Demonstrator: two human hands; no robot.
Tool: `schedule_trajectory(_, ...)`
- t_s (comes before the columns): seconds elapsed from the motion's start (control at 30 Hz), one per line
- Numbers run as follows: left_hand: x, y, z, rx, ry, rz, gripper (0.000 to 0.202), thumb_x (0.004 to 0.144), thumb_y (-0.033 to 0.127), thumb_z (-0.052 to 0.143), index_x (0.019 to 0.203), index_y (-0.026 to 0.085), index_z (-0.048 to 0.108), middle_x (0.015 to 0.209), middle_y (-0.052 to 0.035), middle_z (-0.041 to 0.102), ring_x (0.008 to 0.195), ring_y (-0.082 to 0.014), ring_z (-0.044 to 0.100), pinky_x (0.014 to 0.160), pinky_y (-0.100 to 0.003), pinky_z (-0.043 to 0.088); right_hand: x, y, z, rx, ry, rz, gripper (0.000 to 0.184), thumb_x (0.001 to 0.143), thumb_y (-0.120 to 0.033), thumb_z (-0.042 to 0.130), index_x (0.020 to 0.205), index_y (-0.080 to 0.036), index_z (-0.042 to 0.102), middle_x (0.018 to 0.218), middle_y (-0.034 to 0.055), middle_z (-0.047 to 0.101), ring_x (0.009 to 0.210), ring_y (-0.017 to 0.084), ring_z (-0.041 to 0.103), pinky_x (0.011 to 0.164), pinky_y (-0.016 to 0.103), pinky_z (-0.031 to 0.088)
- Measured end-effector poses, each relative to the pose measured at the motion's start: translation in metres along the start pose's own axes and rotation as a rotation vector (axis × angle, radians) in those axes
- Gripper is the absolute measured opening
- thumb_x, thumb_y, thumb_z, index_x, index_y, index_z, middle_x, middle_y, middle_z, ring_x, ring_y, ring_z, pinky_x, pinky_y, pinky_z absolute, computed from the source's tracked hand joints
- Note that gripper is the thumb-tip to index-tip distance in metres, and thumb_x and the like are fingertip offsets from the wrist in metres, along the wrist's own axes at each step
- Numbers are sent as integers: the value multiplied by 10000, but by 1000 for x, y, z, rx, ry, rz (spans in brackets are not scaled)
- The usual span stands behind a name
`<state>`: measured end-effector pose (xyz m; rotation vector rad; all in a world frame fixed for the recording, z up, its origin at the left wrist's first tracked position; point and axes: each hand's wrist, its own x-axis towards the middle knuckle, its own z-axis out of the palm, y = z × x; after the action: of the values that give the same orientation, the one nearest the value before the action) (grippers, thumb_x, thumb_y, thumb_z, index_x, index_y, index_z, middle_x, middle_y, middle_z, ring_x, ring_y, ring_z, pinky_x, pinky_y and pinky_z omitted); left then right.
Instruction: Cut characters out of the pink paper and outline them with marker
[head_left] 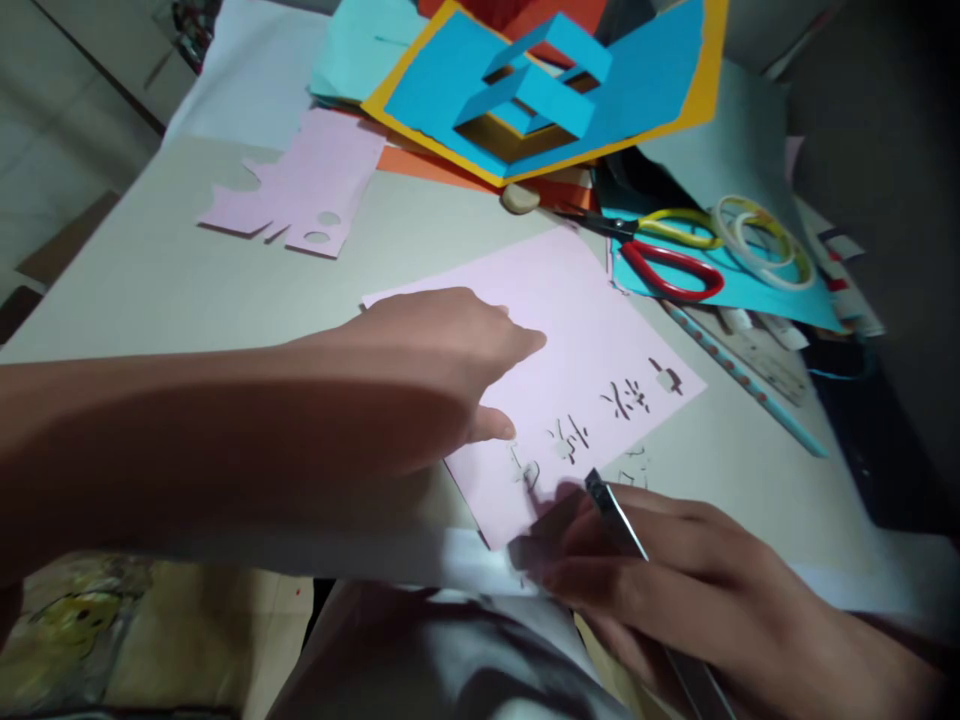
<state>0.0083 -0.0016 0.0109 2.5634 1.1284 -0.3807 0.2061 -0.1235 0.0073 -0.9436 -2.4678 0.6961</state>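
Note:
A pink paper sheet point(585, 330) with cut-out shapes along its near edge lies on a grey board point(172, 290). My left hand point(427, 380) rests flat on the sheet's left part, fingers stretched and pressing it down. My right hand point(675, 580) is closed round a thin craft knife point(615, 510), whose blade tip touches the sheet's near edge beside the cut-outs.
A blue and yellow pop-up card point(547, 80) sits at the back. Red and yellow scissors point(667, 250), tape rings point(765, 235), a blue pencil point(750, 385) and a ruler lie at the right. A second pink cut sheet point(300, 185) lies back left, near an eraser point(519, 197).

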Motion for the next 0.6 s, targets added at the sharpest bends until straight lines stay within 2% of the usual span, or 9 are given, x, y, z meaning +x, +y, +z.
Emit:
schedule_trajectory(0.1, -3, -1, 3, -26, 23, 1, 765, 782, 495, 691, 1486, 349, 432, 1521, -103, 475, 1334, -401, 486, 993, -531, 457, -1, 4, 0, 178, -61, 97, 124, 916, -155, 600, 1009, -173, 679, 718, 20, 621, 649, 147, 594, 561, 263, 501)
schedule_trajectory(0.17, -6, -3, 7, -43, 57, 20, 742, 801, 516, 655, 1488, 351, 427, 1562, -95, 422, 1378, -367, 454, 1031, -513, 437, -3, 7, 1, 132, 18, 165, 90, 898, -130, 631, 956, -176, 681, 759, 32, 641, 673, 146, 607, 571, 261, 506)
schedule_trajectory(0.23, -9, -5, 11, -42, 64, 43, 713, 821, 496, 626, 1486, 333, 430, 1569, -85, 414, 1417, -318, 419, 1081, -466, 407, -6, 11, 5, -27, 122, 185, 89, 891, -128, 654, 964, -170, 682, 904, 82, 701, 802, 180, 666, 663, 290, 551)
schedule_trajectory(0.3, -12, -7, 13, -40, 95, 78, 690, 835, 492, 592, 1482, 309, 437, 1559, -78, 431, 1436, -288, 398, 1112, -435, 382, -10, 15, 9, -213, 170, 159, 193, 896, -136, 656, 1088, -152, 672, 1097, 147, 721, 1010, 254, 686, 831, 375, 575)
schedule_trajectory(0.4, -16, -5, 13, -49, 112, 115, 637, 852, 456, 523, 1458, 268, 471, 1510, -69, 499, 1424, -281, 417, 1125, -436, 375, -15, 19, 14, -380, 117, 121, 331, 926, -158, 617, 1255, -123, 616, 1298, 195, 670, 1239, 342, 608, 1019, 509, 511)
schedule_trajectory(0.5, -18, 0, 10, -69, 71, 65, 561, 828, 355, 482, 1369, 236, 574, 1436, -67, 577, 1380, -306, 472, 1111, -471, 389, -14, 20, 15, -419, 113, 105, 328, 940, -179, 602, 1260, -113, 616, 1315, 191, 667, 1249, 357, 610, 1040, 560, 495)
schedule_trajectory(0.6, -21, 0, 11, -185, 165, 64, 465, 799, 340, 481, 1201, 223, 684, 1324, -66, 659, 1320, -324, 525, 1093, -474, 395, -11, 16, 17, -439, 150, 106, 300, 933, -247, 644, 1192, -97, 652, 1242, 207, 704, 1179, 366, 658, 995, 593, 521)
